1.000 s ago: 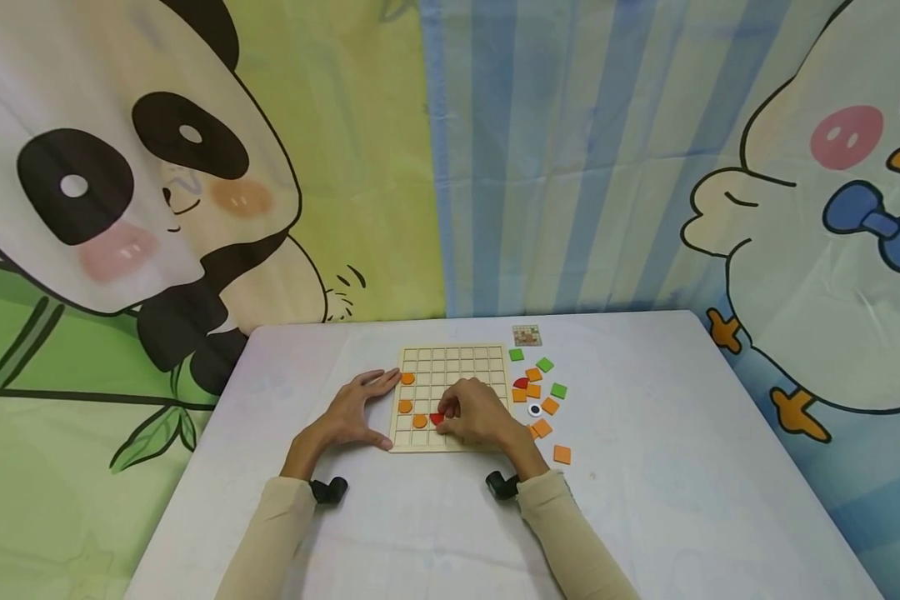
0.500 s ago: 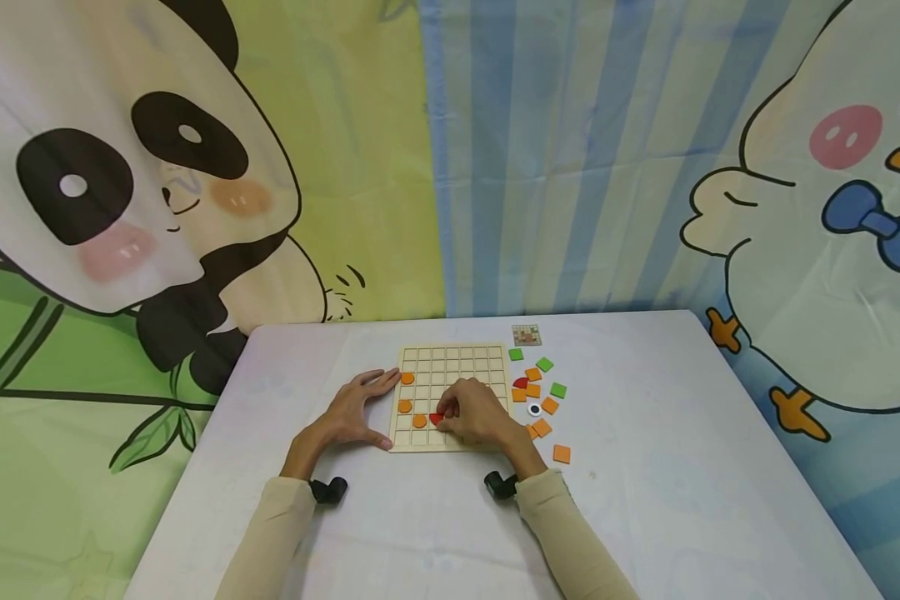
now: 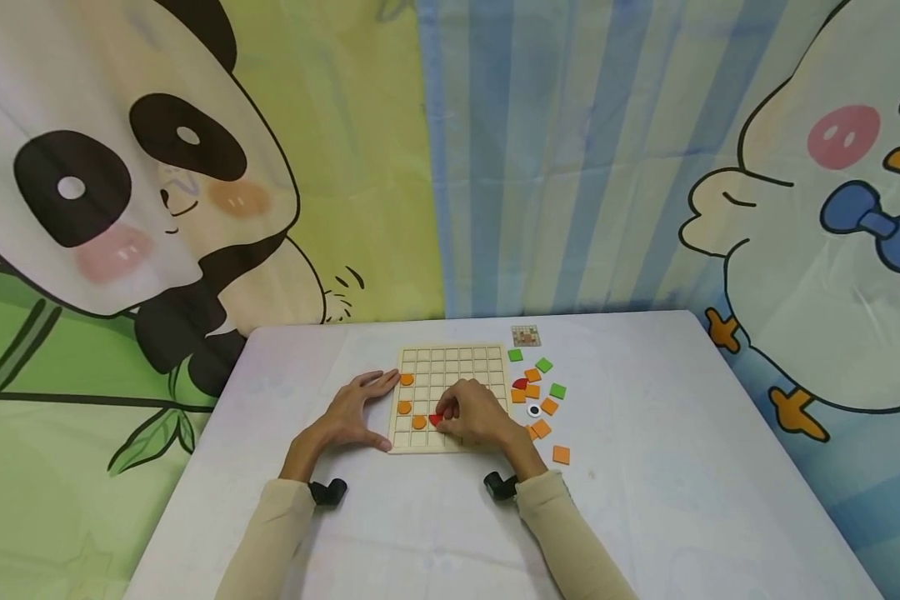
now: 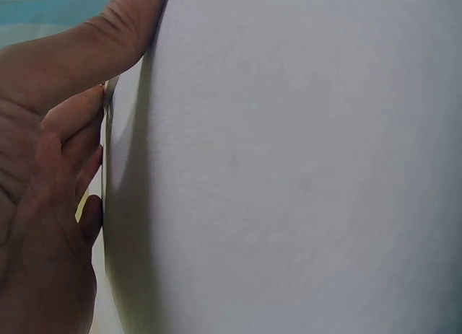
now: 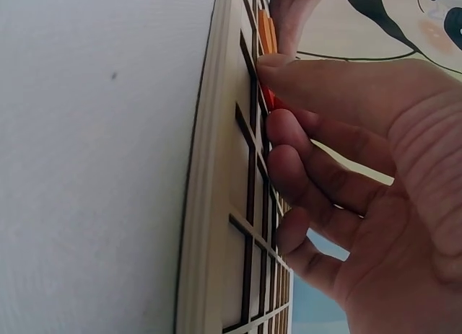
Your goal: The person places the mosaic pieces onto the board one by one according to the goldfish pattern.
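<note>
Below the centre of the head view, the right hand (image 3: 476,414) pinches a red piece (image 3: 434,420) on the board (image 3: 453,367). The left hand (image 3: 347,413), thumb and fingers spread apart, touches the board's left edge.

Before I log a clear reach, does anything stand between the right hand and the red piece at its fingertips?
Nothing visible: the right hand pinches the red piece. The nearest orange disc lies to its left; the left hand is at the board.

head view: tiny shift | red piece (image 3: 434,421): any nudge too small to tell
</note>
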Demonstrator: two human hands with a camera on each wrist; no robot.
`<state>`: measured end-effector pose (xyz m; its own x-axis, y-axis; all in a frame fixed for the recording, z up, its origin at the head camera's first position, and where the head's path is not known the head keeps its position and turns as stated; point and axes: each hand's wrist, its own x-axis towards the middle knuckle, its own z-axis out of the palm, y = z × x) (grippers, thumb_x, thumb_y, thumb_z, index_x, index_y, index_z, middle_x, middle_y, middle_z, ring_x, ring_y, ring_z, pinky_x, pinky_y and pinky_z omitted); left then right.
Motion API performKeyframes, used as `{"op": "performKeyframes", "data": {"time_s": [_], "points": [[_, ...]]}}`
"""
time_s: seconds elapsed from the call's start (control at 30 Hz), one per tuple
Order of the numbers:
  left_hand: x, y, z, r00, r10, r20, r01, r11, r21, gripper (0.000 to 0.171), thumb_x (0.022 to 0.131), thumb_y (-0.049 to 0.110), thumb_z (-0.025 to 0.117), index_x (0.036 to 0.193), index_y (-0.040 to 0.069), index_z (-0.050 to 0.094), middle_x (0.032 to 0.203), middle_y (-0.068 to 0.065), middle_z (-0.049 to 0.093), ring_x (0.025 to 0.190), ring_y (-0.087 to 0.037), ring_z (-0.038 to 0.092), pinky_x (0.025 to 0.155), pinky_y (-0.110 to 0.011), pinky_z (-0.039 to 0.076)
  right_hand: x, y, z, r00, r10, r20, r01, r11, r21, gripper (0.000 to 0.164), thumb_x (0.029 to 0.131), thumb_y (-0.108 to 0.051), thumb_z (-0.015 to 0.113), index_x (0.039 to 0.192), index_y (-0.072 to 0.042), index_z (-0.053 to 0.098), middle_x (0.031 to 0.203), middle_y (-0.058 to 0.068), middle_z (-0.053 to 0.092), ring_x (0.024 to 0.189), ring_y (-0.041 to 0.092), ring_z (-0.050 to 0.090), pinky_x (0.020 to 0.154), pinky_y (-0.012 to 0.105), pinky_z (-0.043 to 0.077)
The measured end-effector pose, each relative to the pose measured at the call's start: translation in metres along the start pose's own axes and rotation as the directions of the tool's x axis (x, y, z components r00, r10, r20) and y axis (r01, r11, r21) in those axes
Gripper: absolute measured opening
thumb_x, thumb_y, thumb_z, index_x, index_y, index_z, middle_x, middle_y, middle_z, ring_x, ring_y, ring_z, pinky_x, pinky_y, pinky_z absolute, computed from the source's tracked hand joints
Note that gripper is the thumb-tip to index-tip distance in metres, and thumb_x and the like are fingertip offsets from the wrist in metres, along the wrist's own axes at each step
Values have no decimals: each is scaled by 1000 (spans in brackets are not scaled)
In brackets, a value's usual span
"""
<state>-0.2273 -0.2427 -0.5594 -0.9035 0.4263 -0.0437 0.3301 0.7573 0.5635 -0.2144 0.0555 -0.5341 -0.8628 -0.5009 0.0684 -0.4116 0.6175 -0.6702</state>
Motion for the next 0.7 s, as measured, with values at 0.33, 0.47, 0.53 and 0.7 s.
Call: {"op": "performKeyframes", "data": {"time_s": [0.33, 0.47, 0.53, 0.7], "points": [[0, -1, 2, 1000, 21, -8, -21, 1000, 4, 134, 58, 49, 107, 171, 23, 40, 179, 1, 37, 167, -41, 27, 124, -81, 27, -2, 2, 1, 1000, -4, 2, 4, 1000, 15, 13, 89, -16, 91, 91, -11, 79, 77, -6, 66, 72, 8, 59, 67, 23, 50], [-2, 0, 2, 1000, 6, 0, -6, 1000, 2, 135, 58, 49, 108, 171, 23, 39, 179, -1, 37, 166, -42, 27, 124, -81, 27, -4, 0, 1, 1000, -1, 15, 1, 1000, 27, 13, 89, -15, 90, 92, -10, 79, 78, -5, 66, 72, 9, 59, 67, 23, 50], [-2, 1, 2, 1000, 2, 1, -2, 1000, -1, 135, 58, 48, 108, 171, 23, 39, 179, -3, 37, 166, -43, 26, 124, -82, 27, -5, -1, 0, 1000, 3, 21, -4, 1000, 29, 13, 90, -16, 91, 94, -9, 79, 79, -5, 66, 74, 9, 59, 69, 23, 50], [-2, 1, 1, 1000, -12, 1, 12, 1000, -10, 134, 58, 46, 108, 171, 25, 38, 180, -5, 36, 167, -45, 25, 124, -82, 26, -8, -3, -7, 999, 6, 47, -8, 999, 43, 18, 91, -18, 90, 102, -8, 81, 86, -4, 69, 79, 12, 61, 74, 26, 53]]}}
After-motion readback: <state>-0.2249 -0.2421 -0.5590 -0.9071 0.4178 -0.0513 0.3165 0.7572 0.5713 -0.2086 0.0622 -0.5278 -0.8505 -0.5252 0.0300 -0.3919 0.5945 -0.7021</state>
